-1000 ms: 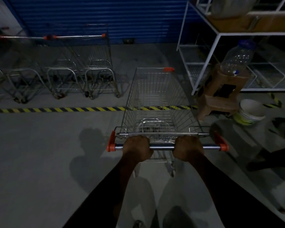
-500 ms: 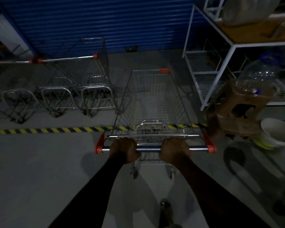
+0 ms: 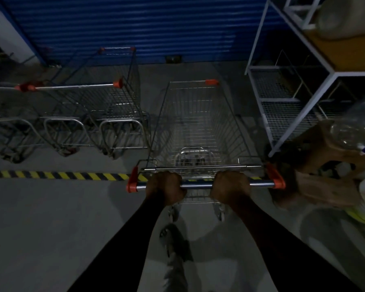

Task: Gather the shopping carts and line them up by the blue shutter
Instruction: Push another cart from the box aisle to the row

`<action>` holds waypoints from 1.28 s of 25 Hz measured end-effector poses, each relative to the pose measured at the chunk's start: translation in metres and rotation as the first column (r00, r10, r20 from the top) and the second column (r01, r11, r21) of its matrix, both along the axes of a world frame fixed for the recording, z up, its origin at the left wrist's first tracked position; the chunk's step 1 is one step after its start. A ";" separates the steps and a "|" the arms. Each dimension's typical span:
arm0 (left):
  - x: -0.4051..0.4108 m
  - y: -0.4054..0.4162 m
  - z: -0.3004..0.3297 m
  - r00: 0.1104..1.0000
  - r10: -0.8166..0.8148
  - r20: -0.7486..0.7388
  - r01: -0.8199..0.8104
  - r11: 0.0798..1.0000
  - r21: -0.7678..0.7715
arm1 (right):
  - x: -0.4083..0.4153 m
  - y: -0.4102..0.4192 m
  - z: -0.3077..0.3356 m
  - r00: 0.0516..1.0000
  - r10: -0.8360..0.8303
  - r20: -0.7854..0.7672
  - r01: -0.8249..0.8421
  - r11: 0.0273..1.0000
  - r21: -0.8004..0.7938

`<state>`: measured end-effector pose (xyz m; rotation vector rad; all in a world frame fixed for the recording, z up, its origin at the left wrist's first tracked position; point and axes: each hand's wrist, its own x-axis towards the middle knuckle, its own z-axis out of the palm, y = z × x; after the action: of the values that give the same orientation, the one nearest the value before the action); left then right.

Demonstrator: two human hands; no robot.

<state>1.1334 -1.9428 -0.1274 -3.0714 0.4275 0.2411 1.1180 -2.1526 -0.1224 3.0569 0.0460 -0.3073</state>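
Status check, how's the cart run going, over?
Left hand, right hand grip silver wire cart. Facing blue shutter, beside parked carts. Brown stool close right.

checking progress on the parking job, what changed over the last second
The cart has rolled forward: a second ago it sat wholly before the striped line, now its basket is past it, beside the parked carts, nearer the shutter. Both hands, left and right, still grip the handle. The parked carts haven't moved.
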 end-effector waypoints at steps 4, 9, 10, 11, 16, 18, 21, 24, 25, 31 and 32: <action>0.099 0.012 -0.004 0.999 -0.035 0.034 0.035 0.999 0.006 | 0.095 0.010 0.000 1.000 -0.005 0.023 0.006 1.000 -0.009; 0.204 0.026 0.001 0.995 -0.094 -0.029 0.094 0.996 0.005 | 0.189 0.027 0.004 0.999 -0.033 0.021 0.034 0.998 -0.053; 0.223 0.026 0.003 0.995 -0.096 -0.036 0.096 0.995 0.007 | 0.206 0.029 0.005 0.999 -0.046 0.008 0.047 0.997 -0.054; 0.239 0.026 0.003 0.995 -0.094 -0.035 0.095 0.995 0.017 | 0.220 0.029 0.004 0.999 -0.042 0.005 0.042 0.997 -0.062; 0.323 0.023 -0.007 0.996 -0.084 -0.015 0.084 0.996 -0.006 | 0.300 0.027 -0.005 0.998 -0.048 0.036 0.052 0.994 -0.096; 0.360 0.019 -0.009 0.997 -0.077 -0.013 0.078 0.997 0.013 | 0.335 0.024 -0.005 0.997 -0.068 0.039 0.071 0.995 -0.074; 0.415 0.010 -0.008 0.997 -0.073 -0.026 0.073 0.997 0.023 | 0.390 0.016 -0.001 0.998 -0.045 0.034 0.047 0.997 -0.065; 0.465 -0.002 -0.004 0.996 -0.090 -0.022 0.092 0.993 0.076 | 0.443 0.002 0.002 0.999 -0.050 -0.017 0.050 0.998 0.039; 0.480 -0.006 -0.004 0.996 -0.090 -0.021 0.092 0.992 0.087 | 0.459 -0.003 0.002 0.999 -0.041 -0.002 0.041 0.998 0.049; 0.557 -0.034 -0.004 0.999 -0.030 -0.037 0.032 0.997 0.070 | 0.544 -0.032 -0.002 1.000 -0.020 0.007 0.020 0.998 0.052; 0.567 -0.038 -0.004 0.999 -0.029 -0.037 0.031 0.997 0.073 | 0.554 -0.036 -0.003 1.000 -0.018 0.013 0.017 0.998 0.057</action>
<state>1.6999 -1.9810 -0.1311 -2.9909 0.4550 0.3042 1.6720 -2.1890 -0.1250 3.1174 0.0278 -0.2908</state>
